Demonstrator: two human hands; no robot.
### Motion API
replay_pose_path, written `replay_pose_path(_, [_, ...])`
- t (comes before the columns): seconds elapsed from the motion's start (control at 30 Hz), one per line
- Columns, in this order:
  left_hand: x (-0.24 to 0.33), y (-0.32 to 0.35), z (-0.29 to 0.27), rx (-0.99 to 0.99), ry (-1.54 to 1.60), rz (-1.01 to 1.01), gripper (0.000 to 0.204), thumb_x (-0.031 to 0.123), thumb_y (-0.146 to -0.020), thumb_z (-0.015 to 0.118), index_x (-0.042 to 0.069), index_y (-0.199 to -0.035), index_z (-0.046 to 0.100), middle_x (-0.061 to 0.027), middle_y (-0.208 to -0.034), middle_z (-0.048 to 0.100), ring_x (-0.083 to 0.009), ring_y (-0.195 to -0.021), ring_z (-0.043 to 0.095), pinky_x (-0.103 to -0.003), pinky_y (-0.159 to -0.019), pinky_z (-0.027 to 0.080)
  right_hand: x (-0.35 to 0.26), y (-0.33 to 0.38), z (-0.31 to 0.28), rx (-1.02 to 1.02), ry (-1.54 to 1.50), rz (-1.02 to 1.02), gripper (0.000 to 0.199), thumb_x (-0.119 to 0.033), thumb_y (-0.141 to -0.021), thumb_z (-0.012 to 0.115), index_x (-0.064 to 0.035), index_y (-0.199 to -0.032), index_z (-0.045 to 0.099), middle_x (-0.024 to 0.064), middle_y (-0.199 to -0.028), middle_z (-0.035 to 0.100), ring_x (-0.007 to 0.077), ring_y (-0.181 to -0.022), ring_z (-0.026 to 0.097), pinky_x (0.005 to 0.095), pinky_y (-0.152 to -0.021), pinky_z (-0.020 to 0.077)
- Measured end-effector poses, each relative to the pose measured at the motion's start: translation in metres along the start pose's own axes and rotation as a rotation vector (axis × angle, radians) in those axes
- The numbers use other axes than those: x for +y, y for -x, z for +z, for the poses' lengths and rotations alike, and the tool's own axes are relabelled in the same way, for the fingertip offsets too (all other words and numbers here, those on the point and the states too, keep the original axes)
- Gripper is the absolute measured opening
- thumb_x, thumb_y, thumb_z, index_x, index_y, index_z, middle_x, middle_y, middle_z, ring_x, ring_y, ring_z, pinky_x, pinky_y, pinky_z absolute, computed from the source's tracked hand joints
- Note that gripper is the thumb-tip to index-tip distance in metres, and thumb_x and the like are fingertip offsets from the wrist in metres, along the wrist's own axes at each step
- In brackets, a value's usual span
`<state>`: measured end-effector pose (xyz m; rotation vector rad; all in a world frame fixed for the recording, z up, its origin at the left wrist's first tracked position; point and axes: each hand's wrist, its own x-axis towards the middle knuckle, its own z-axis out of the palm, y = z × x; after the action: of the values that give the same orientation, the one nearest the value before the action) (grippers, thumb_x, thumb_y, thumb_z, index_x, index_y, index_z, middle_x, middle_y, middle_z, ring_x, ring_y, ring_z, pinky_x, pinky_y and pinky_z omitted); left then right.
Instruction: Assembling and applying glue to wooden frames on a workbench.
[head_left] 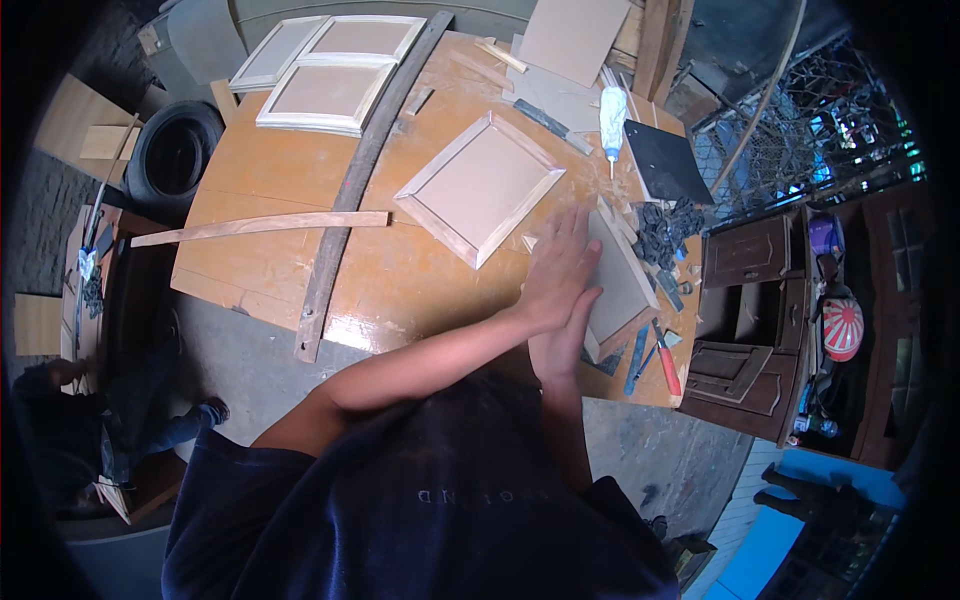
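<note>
My left hand point(558, 268) lies flat, fingers spread, on a framed wooden panel point(622, 285) at the right side of the orange workbench point(260, 190). My right hand point(562, 342) rests under and beside the left one, pressing the same panel's near edge. A second framed square panel point(480, 187) lies just to the left of my hands, apart from them. Neither hand grips anything; both press down with the palm.
A long dark curved strip point(355, 180) and a pale wooden batten point(262, 226) cross the bench. Three framed panels point(325, 95) lie at the far left corner. A white glue bottle point(612, 115), a black sheet point(664, 160), a chisel and a red-handled tool point(667, 365) lie at the right edge. A tyre point(175, 155) stands left.
</note>
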<state>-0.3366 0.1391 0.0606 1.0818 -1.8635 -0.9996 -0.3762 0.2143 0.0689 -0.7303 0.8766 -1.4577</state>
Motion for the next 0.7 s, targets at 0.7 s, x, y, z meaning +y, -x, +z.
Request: replay_pose_path(0.7, [-0.035, -0.020, -0.008, 0.000, -0.036, -0.202, 0.060, 0.040, -0.109, 0.023, 0.000, -0.154, 0.024, -0.0262, -0.161, 0.021, -0.0515, -0.148, 0.013, -0.055, -0.122, 0.014, 0.021, -0.017, -0.006, -0.006, 0.003, 0.091, 0.099, -0.079, -0.094, 0.016, -0.0077, -0.161, 0.001, 0.0137, -0.168, 0.005, 0.0285, -0.155, 0.005, 0.0499, -0.123, 0.0086])
